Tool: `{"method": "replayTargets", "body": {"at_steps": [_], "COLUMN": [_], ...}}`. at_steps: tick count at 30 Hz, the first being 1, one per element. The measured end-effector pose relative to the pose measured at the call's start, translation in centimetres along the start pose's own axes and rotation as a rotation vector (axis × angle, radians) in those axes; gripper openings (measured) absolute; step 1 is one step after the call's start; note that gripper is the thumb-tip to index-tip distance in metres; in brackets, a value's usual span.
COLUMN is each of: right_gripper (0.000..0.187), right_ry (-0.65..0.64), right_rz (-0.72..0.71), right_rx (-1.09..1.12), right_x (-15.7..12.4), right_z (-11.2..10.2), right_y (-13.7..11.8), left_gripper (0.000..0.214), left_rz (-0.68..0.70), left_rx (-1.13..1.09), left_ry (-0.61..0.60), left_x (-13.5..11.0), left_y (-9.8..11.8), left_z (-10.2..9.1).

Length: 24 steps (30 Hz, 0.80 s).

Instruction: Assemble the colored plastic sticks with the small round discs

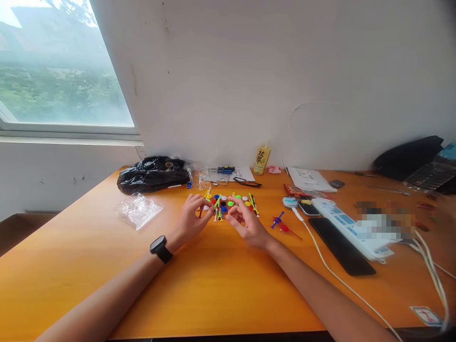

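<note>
A group of small coloured plastic pieces, round discs [223, 209] and thin sticks with flared ends [255, 209], lies between and behind my hands. My left hand [192, 218], wearing a black watch on its wrist, has thumb and index finger closed at a light green plastic stick [218, 200]. Other sticks in white, yellow and black lie just beside those fingertips. Opposite it, my right hand [248, 223] hovers with curled fingers, thumb and index apart, and nothing visible between them. Its fingers hide part of the discs.
Right of my hands lie a blue stick-and-disc piece [278, 220] and a red one [285, 229]. Beyond them are a black phone-like slab [340, 247], a white power strip [349, 228] and cables. A clear bag [138, 211], black plastic bag [153, 175] and yellow drink pack [261, 159] stand around the back.
</note>
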State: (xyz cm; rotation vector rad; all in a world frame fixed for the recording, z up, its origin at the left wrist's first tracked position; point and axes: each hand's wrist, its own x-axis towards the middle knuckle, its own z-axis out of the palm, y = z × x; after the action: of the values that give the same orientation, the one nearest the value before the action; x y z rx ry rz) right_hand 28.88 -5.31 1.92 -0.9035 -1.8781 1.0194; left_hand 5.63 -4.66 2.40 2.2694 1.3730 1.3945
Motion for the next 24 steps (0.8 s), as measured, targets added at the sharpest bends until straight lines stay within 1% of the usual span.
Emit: {"method": "replayTargets", "body": {"at_steps": [1, 3, 5, 6, 9, 13, 17, 19, 21, 24], "right_gripper": [0.054, 0.044, 0.035, 0.034, 0.035, 0.034, 0.033, 0.032, 0.029, 0.023], "right_ry": [-0.005, -0.029, -0.052, -0.061, -0.071, -0.074, -0.125, -0.143, -0.120, -0.030], "right_rz": [0.019, 0.049, 0.087, 0.108, 0.158, 0.185, 0.181, 0.152, 0.091, -0.019], "right_rx": [0.102, 0.249, 0.301, 0.301, 0.319, 0.386, 0.354, 0.316, 0.239, 0.077], "right_x": [0.1, 0.3, 0.5, 0.5, 0.6, 0.6, 0.5, 0.4, 0.3, 0.2], "right_z": [0.2, 0.3, 0.2, 0.1, -0.6, -1.2, -0.9, -0.6, -0.2, 0.2], "right_y": [0.2, 0.7, 0.9, 0.9, 0.7, 0.6, 0.8, 0.6, 0.3, 0.1], "left_gripper": [0.017, 0.014, 0.015, 0.016, 0.011, 0.027, 0.026, 0.032, 0.034, 0.028], "left_rz": [0.033, 0.085, 0.103, 0.098, 0.022, -0.133, -0.214, -0.241, -0.249, -0.244], "left_rx": [-0.031, -0.078, -0.123, -0.144, -0.223, -0.431, -0.569, -0.651, -0.703, -0.670], "left_ry": [-0.047, -0.133, -0.186, -0.202, -0.226, -0.207, -0.176, -0.187, -0.205, -0.239], "left_x": [-0.3, -0.9, -1.3, -1.4, -1.4, -1.1, -1.0, -1.0, -0.9, -0.8], "left_y": [0.9, 2.2, 2.9, 3.1, 2.9, 1.9, 1.4, 1.5, 1.6, 2.0], "left_z": [0.3, 0.7, 0.9, 0.9, 0.6, 0.4, 0.9, 1.1, 1.2, 0.9]}}
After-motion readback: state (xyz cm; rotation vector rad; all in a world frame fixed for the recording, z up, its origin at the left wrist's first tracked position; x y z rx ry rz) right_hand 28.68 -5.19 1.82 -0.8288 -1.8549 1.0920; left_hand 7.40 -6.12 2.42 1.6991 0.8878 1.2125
